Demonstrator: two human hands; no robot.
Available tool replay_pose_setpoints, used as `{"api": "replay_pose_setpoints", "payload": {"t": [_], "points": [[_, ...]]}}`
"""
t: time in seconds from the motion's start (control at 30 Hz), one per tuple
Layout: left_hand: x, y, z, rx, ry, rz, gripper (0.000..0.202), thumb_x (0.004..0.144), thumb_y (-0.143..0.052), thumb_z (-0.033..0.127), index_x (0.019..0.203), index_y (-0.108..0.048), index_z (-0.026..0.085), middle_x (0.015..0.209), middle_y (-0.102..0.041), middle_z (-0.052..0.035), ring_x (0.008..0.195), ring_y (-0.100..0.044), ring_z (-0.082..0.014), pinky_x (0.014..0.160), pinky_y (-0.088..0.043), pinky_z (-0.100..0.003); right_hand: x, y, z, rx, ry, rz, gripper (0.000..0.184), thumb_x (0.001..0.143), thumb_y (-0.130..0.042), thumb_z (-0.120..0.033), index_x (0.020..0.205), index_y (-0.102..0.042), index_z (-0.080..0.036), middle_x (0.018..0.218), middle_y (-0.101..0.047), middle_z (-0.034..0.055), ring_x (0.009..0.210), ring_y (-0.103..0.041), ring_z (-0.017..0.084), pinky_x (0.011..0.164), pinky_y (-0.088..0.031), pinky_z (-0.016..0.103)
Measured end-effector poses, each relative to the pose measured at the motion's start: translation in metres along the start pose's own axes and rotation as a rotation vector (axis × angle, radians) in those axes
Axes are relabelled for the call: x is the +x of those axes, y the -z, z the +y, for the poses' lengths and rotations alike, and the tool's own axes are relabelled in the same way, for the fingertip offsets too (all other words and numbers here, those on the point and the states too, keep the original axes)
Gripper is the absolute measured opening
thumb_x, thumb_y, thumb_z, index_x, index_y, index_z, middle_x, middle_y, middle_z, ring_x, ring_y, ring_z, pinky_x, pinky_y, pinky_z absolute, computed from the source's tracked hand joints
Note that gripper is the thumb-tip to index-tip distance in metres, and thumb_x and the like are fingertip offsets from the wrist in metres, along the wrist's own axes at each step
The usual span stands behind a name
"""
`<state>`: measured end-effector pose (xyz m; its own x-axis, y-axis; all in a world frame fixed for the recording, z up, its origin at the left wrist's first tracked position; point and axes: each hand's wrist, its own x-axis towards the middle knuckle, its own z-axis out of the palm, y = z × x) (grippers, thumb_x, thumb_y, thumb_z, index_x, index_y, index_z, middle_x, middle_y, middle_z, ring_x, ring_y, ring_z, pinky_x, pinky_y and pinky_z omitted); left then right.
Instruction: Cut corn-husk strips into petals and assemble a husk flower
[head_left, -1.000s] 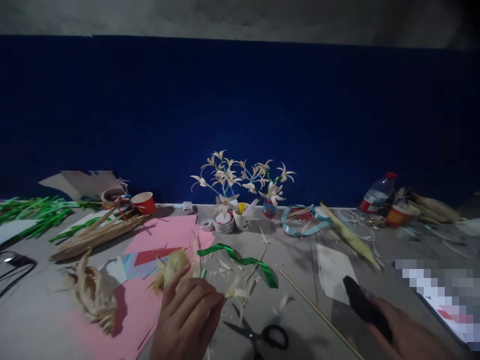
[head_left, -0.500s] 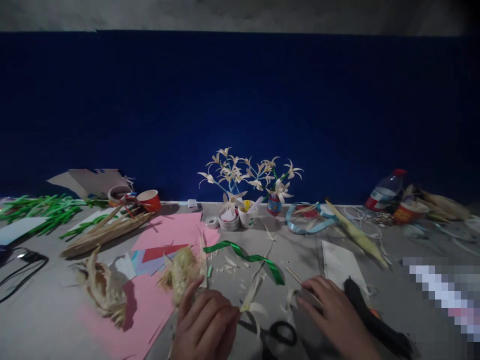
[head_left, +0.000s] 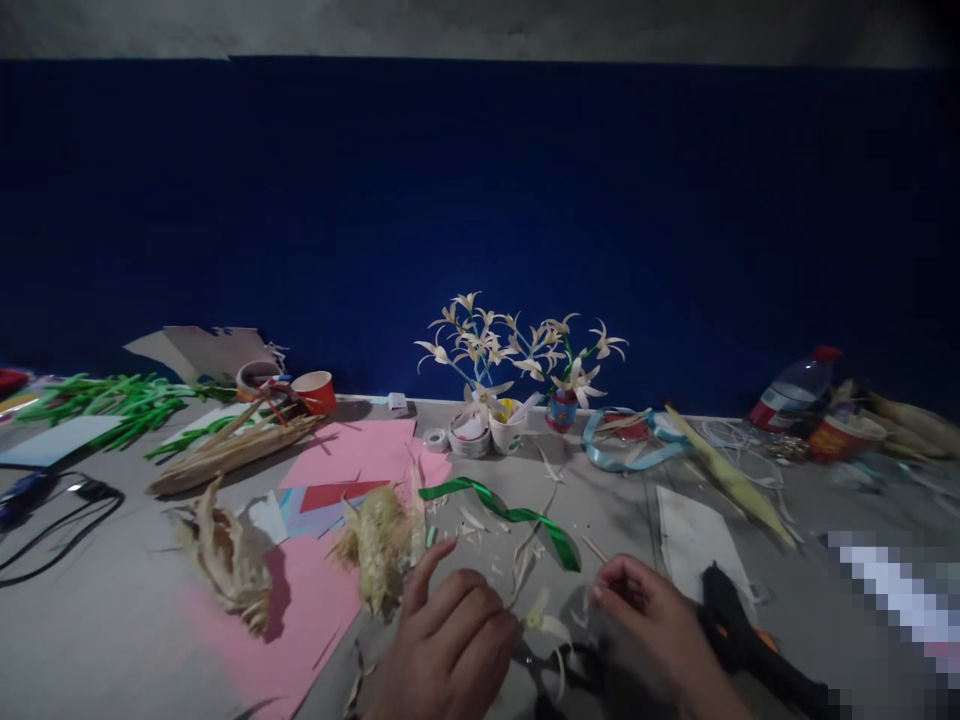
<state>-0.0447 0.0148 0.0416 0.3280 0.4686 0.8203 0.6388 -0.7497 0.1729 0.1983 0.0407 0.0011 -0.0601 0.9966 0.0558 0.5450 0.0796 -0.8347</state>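
My left hand [head_left: 457, 640] is closed, its index finger raised and the other fingers curled. At its fingertips is a pale corn-husk flower [head_left: 546, 624], with its petals pointing right; the grip itself is hidden behind the fingers. My right hand [head_left: 652, 612] has thumb and fingers pinched together low over the table, beside a thin stick [head_left: 595, 547] and curled husk scraps. Whatever the pinch holds is too small to make out. Between the hands lie dark scissors [head_left: 581, 665], partly in shadow. A black glue gun [head_left: 750, 640] lies right of my right hand.
A green ribbon [head_left: 502, 512] lies ahead of my hands. Behind it stand husk flowers [head_left: 480, 345] in small cups. Corn husks [head_left: 229, 570] and pink paper [head_left: 315, 590] lie left. A white sheet [head_left: 697, 535], a bottle [head_left: 795, 390] and a pixelated patch are right.
My left hand has moved right with the husk flower. The fingers of my right hand have drawn together into a pinch. The whole view has shifted slightly.
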Motion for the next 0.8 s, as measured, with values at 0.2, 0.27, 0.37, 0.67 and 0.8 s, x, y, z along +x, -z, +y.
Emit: {"api": "replay_pose_setpoints", "payload": {"t": [0.2, 0.27, 0.37, 0.67, 0.8], "points": [[0.004, -0.004, 0.003, 0.001, -0.057, -0.059, 0.021, 0.087, -0.051, 0.004, 0.074, -0.06, 0.019, 0.064, -0.063, 0.0052, 0.068, -0.055, -0.0119, 0.11, -0.028, -0.045, -0.017, 0.01, -0.024, 0.243, -0.072, 0.076, 0.026, 0.08, -0.061, -0.046, 0.072, -0.061, -0.021, 0.069, -0.067, 0.0006, 0.07, -0.062, 0.019, 0.065, -0.049, 0.027], [0.007, -0.005, 0.005, 0.001, -0.086, -0.072, 0.022, 0.088, -0.05, 0.005, 0.075, -0.06, 0.018, 0.064, -0.063, 0.0046, 0.069, -0.056, -0.0123, 0.11, -0.028, -0.045, -0.022, 0.011, -0.036, 0.33, -0.087, 0.117, 0.025, 0.078, -0.066, -0.045, 0.069, -0.063, -0.021, 0.067, -0.065, -0.0004, 0.067, -0.059, 0.018, 0.064, -0.047, 0.026], [0.011, -0.006, 0.006, 0.021, -0.121, -0.088, 0.023, 0.09, -0.049, 0.006, 0.074, -0.06, 0.018, 0.063, -0.061, 0.0044, 0.068, -0.056, -0.0126, 0.111, -0.028, -0.045, -0.027, 0.011, -0.05, 0.426, -0.07, 0.167, 0.024, 0.075, -0.071, -0.044, 0.067, -0.064, -0.022, 0.068, -0.064, -0.0006, 0.068, -0.057, 0.017, 0.065, -0.045, 0.025], [0.013, -0.005, 0.006, -0.026, -0.124, -0.095, 0.022, 0.089, -0.049, 0.006, 0.076, -0.061, 0.018, 0.065, -0.062, 0.0036, 0.072, -0.055, -0.0137, 0.111, -0.025, -0.047, -0.034, 0.01, -0.062, 0.48, -0.08, 0.195, 0.027, 0.071, -0.075, -0.045, 0.065, -0.064, -0.022, 0.072, -0.067, 0.0005, 0.068, -0.057, 0.017, 0.063, -0.045, 0.024], [0.014, -0.003, 0.007, -0.014, -0.125, -0.094, 0.021, 0.089, -0.05, 0.006, 0.076, -0.061, 0.018, 0.065, -0.063, 0.0038, 0.071, -0.055, -0.0131, 0.111, -0.026, -0.046, -0.034, 0.011, -0.061, 0.501, -0.101, 0.124, 0.029, 0.072, -0.074, -0.046, 0.066, -0.063, -0.021, 0.071, -0.069, 0.0015, 0.055, -0.05, 0.013, 0.05, -0.041, 0.023]]}}
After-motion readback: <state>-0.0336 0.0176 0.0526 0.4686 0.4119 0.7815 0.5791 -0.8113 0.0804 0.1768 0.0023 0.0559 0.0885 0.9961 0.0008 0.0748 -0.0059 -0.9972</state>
